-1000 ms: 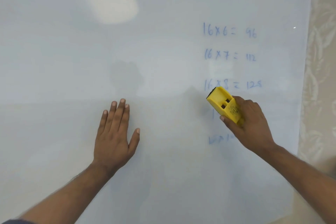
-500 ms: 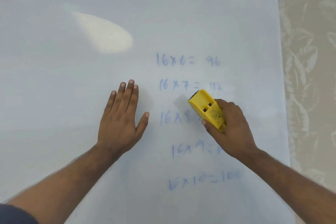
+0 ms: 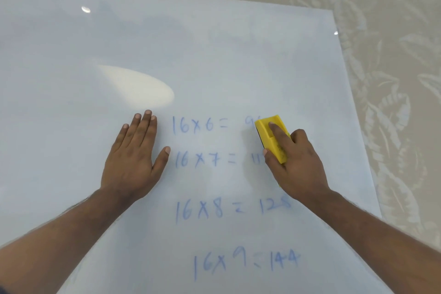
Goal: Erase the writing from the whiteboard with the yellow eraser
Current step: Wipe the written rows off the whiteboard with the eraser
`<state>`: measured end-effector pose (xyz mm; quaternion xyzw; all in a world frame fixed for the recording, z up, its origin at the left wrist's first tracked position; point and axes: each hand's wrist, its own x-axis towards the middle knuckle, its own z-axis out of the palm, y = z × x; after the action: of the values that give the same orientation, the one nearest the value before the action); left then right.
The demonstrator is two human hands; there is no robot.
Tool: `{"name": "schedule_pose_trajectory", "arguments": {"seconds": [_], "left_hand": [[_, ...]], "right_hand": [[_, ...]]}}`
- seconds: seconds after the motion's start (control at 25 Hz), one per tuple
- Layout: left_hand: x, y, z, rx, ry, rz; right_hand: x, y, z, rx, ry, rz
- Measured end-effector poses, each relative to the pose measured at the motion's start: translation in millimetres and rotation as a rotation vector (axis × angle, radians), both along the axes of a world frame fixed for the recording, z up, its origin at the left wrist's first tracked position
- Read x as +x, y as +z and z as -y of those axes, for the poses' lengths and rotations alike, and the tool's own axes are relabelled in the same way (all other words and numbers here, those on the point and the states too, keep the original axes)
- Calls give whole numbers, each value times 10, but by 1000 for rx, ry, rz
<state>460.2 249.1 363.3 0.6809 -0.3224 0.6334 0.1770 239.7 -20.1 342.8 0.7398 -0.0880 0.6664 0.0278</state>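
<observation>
The yellow eraser (image 3: 272, 137) is pressed on the whiteboard (image 3: 214, 59) toward its right edge, over the right ends of the upper two lines of blue writing (image 3: 202, 125). It is held by the right hand (image 3: 294, 162), whose fingers (image 3: 278, 130) are clamped on it, one laid along its top. The left hand (image 3: 133, 157) is laid flat on the board left of the writing, fingers spread apart. A patterned beige surface (image 3: 393, 79) is seen beyond the board's top and right edges.

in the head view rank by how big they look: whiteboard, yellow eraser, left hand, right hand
1. white glossy whiteboard
2. flat open left hand and right hand, about alike
3. yellow block eraser, partly covered by the right hand
</observation>
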Motion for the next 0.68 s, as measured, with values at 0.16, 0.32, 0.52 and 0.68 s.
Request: {"name": "schedule_pose_trajectory", "arguments": {"seconds": [0.16,0.32,0.52,0.68], "left_hand": [[71,214,59,20,-5,30],[164,268,85,-21,1,34],[201,276,61,-6,21,57],[180,282,67,-13,35,57]], "right_hand": [[42,242,139,2,-21,15],[105,413,264,-16,-47,68],[275,635,282,23,-3,141],[449,897,203,16,32,184]]}}
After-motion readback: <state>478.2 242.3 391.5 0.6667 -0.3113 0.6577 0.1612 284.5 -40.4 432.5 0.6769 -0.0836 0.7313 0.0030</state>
